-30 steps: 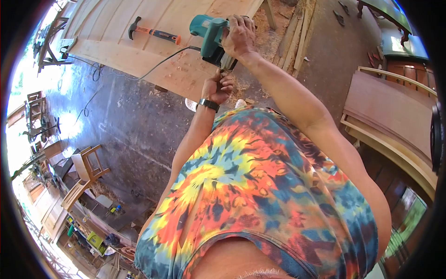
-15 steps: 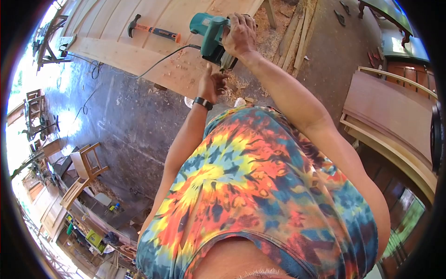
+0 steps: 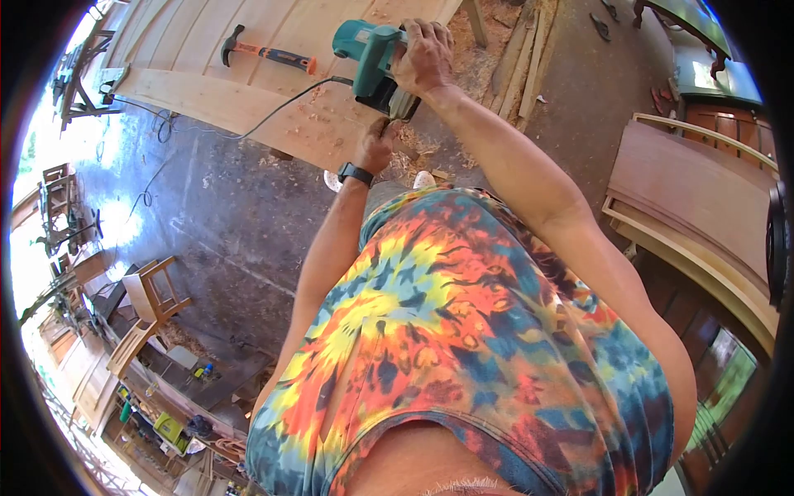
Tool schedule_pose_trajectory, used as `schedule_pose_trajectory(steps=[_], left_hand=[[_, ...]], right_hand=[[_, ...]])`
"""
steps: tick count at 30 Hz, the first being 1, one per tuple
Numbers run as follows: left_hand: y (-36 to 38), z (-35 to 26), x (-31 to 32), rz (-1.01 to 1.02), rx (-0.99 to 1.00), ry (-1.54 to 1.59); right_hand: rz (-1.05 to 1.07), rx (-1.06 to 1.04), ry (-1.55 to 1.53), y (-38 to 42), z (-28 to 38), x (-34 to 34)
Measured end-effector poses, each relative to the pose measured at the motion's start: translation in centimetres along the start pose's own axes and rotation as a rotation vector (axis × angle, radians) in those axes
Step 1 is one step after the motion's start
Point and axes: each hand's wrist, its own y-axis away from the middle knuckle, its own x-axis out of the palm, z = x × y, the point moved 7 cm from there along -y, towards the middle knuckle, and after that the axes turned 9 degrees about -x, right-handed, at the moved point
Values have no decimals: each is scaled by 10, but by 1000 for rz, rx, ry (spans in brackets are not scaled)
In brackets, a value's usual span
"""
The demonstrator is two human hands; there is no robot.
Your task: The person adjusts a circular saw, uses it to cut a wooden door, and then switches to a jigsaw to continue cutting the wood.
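Observation:
A teal electric planer (image 3: 376, 62) is tilted on its side above the near edge of the wooden panel (image 3: 240, 103). My right hand (image 3: 424, 56) grips it from the right, fingers wrapped over the handle. Just below its lower end is my left hand (image 3: 377, 149), wearing a dark wristband. The left fingers are curled together close against the planer's underside end, and what they pinch, if anything, is hidden. From the planer a black cord (image 3: 289, 103) runs left across the panel. A claw hammer (image 3: 269, 55) with an orange and black handle lies on the panel.
Wood shavings (image 3: 422, 145) litter the floor by my feet and the panel. Long wooden strips (image 3: 529, 70) lie beyond on the right. Stacked boards (image 3: 686, 186) stand at far right. A wooden chair (image 3: 153, 293) is on the left, with cord loops (image 3: 165, 124) on the floor.
My left hand has gone from open, fingers spread below the planer, to closed against its lower end. The planer and right hand have shifted very slightly left and up.

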Motion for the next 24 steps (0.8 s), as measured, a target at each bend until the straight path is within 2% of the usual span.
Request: schedule_pose_trajectory(steps=[1, 2, 3, 5, 9, 11, 12, 13, 15, 16, 18, 22, 24], left_hand=[[10, -36, 4, -109, 351, -578], [15, -47, 5, -152, 339, -726], [17, -49, 6, -153, 337, -726], [19, -55, 8, -226, 366, -978], [17, -49, 1, -200, 341, -997], [13, -13, -6, -24, -157, -251], [23, -1, 1, 55, -545, 187], [23, 0, 2, 51, -545, 187], [32, 6, 31, 317, -806, 936], [28, 16, 31, 315, -803, 935], [25, 8, 47, 536, -740, 1457], [25, 3, 55, 551, -774, 1649], [22, 5, 54, 406, -796, 1669]], right_hand=[[2, -1, 1, 0, -1, 1], [4, 10, -4, 0, -2, 2], [5, 21, -10, 0, -2, 3], [17, 25, -14, 1, -1, 3], [21, 37, -17, 1, 1, 2], [31, 38, -15, 0, 1, 0], [44, 36, -14, 1, 0, 1], [45, 35, -17, 2, 0, 1], [26, 39, 4, 3, -1, 0], [24, 38, 2, 2, 0, 0], [3, 46, -8, 4, 0, -2], [-13, 49, 3, 5, -1, -1], [-7, 28, -34, 4, -1, 2]])
